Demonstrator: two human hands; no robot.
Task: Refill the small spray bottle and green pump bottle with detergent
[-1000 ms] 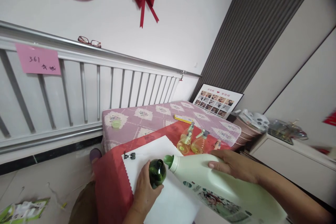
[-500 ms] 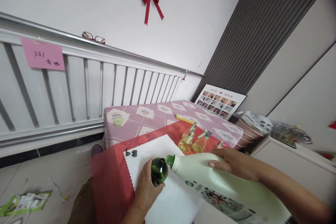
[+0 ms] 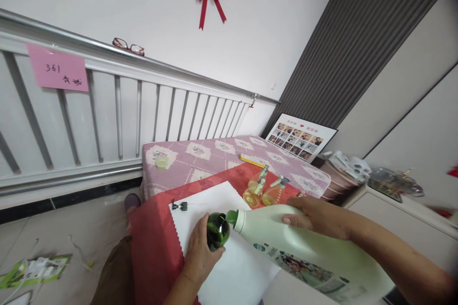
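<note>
Already the pump (image 3: 183, 206) lies loose on the white mat (image 3: 232, 271), but we can't tell how full the dark bottle (image 3: 217, 236) above it is, our left hand (image 3: 200, 252) curled snugly round it, while our right hand (image 3: 310, 215) grips the long jug (image 3: 304, 248), tipped nearly flat, its mouth (image 3: 232, 218) pointing left.

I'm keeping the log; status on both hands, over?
Left hand gripping dark green bottle. Right hand holding tilted pale container, spout at bottle's mouth. No obstruction visible between.
</note>
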